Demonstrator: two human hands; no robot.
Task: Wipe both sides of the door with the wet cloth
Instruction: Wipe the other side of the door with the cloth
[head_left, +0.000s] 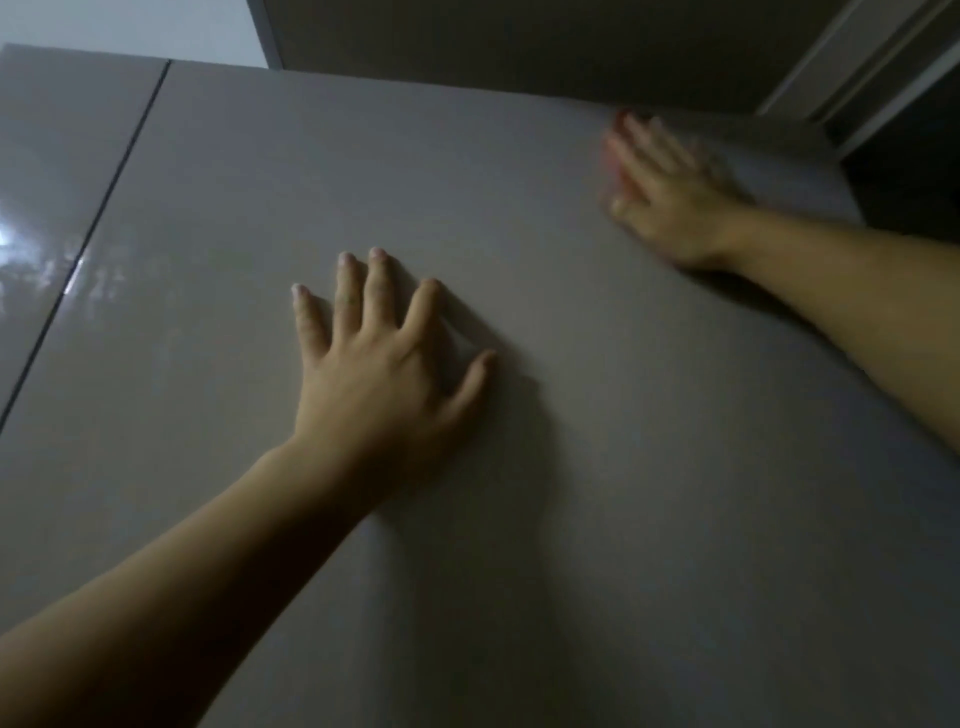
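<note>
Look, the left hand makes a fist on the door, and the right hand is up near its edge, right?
Not a fist: the head view shows the left hand lying flat on the door, fingers spread. The right hand is up near its edge, blurred.

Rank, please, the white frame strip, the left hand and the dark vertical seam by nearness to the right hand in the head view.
From the right hand:
1. White frame strip, upper right.
2. Left hand, centre.
3. Dark vertical seam, far left.

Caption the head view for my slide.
Left hand flat on the grey door; blurred right hand flat near its upper edge.
</note>
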